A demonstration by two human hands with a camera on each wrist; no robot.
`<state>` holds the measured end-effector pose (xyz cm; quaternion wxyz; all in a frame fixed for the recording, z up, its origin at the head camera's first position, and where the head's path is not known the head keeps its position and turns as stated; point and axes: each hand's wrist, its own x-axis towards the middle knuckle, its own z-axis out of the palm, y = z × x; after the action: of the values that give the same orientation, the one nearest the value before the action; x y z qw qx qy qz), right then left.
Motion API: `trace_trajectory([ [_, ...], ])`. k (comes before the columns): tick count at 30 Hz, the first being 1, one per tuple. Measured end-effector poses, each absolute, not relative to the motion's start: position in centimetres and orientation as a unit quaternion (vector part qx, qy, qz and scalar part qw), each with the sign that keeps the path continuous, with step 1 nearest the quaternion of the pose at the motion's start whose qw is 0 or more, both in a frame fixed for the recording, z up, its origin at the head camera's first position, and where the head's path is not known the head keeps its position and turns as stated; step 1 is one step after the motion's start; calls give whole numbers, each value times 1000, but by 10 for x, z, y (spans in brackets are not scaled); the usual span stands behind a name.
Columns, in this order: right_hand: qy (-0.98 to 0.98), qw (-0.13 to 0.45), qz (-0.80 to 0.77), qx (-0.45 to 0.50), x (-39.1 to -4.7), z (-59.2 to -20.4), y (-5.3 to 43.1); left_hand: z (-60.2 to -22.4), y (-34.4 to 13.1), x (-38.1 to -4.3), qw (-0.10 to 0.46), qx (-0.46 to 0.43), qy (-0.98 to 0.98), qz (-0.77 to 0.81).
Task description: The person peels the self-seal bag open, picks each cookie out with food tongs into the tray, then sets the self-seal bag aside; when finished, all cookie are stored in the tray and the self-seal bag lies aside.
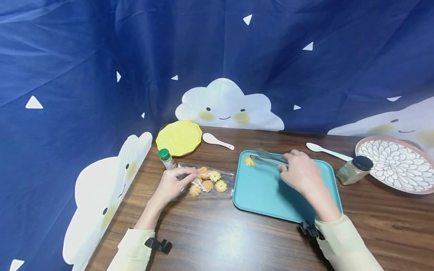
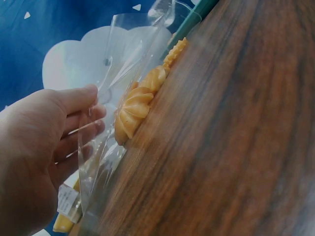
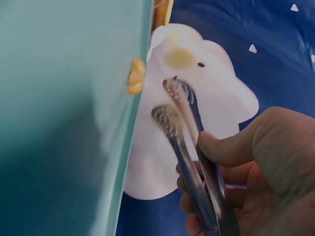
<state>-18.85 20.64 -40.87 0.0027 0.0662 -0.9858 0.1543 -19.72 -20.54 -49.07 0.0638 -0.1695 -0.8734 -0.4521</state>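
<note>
My left hand (image 1: 174, 182) pinches the edge of a clear plastic bag (image 2: 130, 54) between thumb and fingers. Several butter cookies (image 1: 207, 185) lie inside this bag on the table; one swirled cookie (image 2: 133, 113) shows near the fingertips in the left wrist view. My right hand (image 1: 301, 171) grips a pair of metal tongs (image 3: 189, 152), whose tips are slightly apart with nothing between them. Below the tongs is a teal tray (image 1: 261, 199), with a single cookie (image 1: 249, 161) in its far left corner, close to the tong tips in the head view.
Behind the bag are a green-capped shaker bottle (image 1: 167, 159), a yellow plate (image 1: 179, 137) and a white spoon (image 1: 217, 140). Right of the tray stand a black-lidded jar (image 1: 354, 171), another spoon (image 1: 327, 151) and a petal-patterned plate (image 1: 400, 165). A blue cloth (image 1: 217, 45) hangs behind the table.
</note>
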Motion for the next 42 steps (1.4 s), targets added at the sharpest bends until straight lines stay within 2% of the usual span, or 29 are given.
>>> trace_trajectory([
  [8,-973,61,131,182,-174,-412,176,-490,-205,-198,67,-167,-878,-444],
  [12,-968,60,115,216,-169,-419,163,-489,-205,-196,65,-165,-880,-441],
  [32,-951,59,83,293,-150,-430,126,-491,-206,-197,79,-173,-881,-433],
  [42,-942,113,70,308,-150,-437,122,-490,-205,-196,73,-169,-881,-437],
])
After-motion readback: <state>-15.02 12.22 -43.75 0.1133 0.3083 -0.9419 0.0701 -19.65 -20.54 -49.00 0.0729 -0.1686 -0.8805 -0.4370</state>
